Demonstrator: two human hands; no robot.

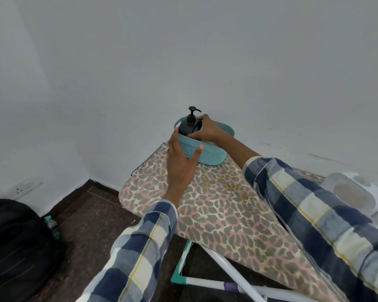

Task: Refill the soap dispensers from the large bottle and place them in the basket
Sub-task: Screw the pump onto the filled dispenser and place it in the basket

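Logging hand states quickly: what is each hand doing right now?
Left hand: grips the teal basket's near wall, thumb and fingers spread round it.
Right hand: grips the black soap dispenser standing in the basket.

No legible text anywhere.
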